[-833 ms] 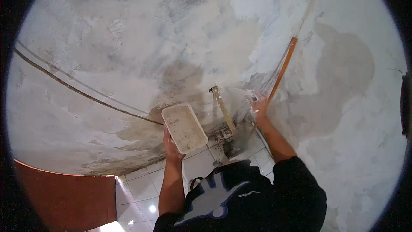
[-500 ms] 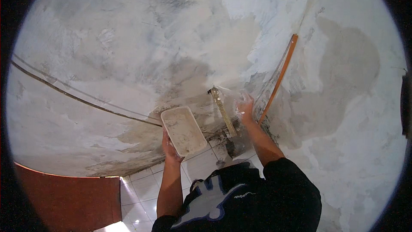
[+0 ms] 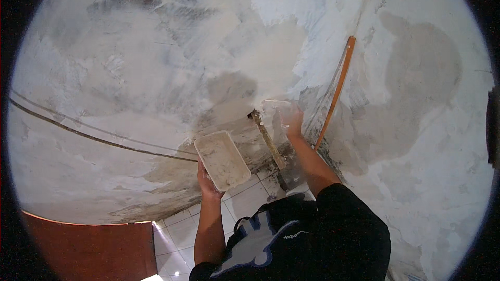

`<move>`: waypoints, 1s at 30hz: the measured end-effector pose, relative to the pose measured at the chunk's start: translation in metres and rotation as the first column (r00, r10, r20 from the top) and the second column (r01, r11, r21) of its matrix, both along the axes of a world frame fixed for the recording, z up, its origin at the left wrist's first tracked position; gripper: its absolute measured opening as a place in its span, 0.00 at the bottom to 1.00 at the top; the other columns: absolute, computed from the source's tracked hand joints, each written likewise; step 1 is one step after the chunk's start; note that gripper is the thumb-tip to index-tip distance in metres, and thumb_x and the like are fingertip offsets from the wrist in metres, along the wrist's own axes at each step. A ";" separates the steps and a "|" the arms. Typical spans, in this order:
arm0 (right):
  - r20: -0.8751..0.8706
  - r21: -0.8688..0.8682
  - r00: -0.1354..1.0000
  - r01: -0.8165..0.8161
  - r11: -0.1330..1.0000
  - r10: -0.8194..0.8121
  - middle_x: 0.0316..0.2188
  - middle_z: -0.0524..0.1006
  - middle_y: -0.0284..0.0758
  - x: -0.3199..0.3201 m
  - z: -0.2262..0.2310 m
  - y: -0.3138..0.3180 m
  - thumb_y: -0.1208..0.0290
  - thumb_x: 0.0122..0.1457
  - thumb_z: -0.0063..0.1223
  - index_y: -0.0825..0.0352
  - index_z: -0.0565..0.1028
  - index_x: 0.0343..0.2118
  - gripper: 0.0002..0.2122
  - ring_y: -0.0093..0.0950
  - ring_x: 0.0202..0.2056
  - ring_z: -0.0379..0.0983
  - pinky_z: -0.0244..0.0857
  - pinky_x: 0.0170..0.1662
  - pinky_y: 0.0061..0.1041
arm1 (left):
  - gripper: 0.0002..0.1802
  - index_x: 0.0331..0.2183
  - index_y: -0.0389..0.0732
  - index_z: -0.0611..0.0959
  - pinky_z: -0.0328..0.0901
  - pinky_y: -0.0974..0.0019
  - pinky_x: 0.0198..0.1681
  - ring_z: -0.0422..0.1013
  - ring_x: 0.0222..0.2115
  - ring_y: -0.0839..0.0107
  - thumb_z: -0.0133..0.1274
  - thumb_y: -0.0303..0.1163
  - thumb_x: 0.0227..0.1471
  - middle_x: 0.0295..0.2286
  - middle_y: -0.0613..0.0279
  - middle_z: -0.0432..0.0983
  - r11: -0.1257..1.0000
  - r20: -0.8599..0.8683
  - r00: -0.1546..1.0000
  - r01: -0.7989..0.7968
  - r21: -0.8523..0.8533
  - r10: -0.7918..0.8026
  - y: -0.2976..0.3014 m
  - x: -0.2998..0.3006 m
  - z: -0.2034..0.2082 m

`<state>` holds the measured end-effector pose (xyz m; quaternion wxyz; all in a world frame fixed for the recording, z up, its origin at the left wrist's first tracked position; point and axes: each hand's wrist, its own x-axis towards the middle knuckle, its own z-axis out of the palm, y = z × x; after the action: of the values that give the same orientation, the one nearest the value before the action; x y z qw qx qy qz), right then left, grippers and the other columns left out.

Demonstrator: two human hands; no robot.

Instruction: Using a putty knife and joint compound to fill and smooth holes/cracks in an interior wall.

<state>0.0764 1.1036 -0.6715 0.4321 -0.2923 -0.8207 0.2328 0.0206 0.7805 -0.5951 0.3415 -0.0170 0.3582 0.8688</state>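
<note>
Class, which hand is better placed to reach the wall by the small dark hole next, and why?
Probably the right hand: it is nearer the hole, while the left hand supports the container.

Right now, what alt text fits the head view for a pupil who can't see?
A person's left hand holds a pale rectangular tub before a patchy wall; the blurred right hand is raised, left of an orange strip.
</note>
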 end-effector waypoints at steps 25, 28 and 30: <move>-0.507 -0.744 0.862 -0.441 0.502 0.007 0.37 0.78 0.34 0.053 -0.045 0.008 0.76 0.51 0.64 0.71 0.72 0.43 0.17 0.22 0.36 0.74 0.68 0.40 0.21 | 0.29 0.56 0.48 0.69 0.67 0.50 0.50 0.70 0.48 0.58 0.37 0.55 0.61 0.50 0.60 0.70 0.997 0.041 0.997 0.060 0.054 -0.062 0.039 0.028 -0.028; -0.529 -0.748 0.849 -0.475 0.464 0.016 0.39 0.78 0.36 0.032 -0.057 0.036 0.72 0.54 0.62 0.70 0.71 0.44 0.17 0.22 0.34 0.74 0.70 0.36 0.21 | 0.28 0.55 0.47 0.69 0.67 0.52 0.50 0.70 0.48 0.59 0.37 0.54 0.61 0.49 0.60 0.71 0.999 0.057 0.998 0.033 0.011 -0.033 0.067 0.026 -0.032; -0.571 -0.701 0.820 -0.513 0.495 0.041 0.40 0.78 0.37 0.008 -0.092 0.064 0.66 0.57 0.59 0.70 0.71 0.44 0.16 0.23 0.32 0.75 0.71 0.32 0.20 | 0.27 0.54 0.47 0.70 0.67 0.52 0.50 0.70 0.48 0.59 0.36 0.53 0.61 0.48 0.60 0.71 0.999 0.080 0.996 0.047 -0.007 -0.046 0.092 0.016 -0.041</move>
<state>0.0849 1.1677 -0.7639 0.3850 -0.2514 -0.5105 0.7267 0.0362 0.8722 -0.6361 0.3755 -0.0449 0.3486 0.8576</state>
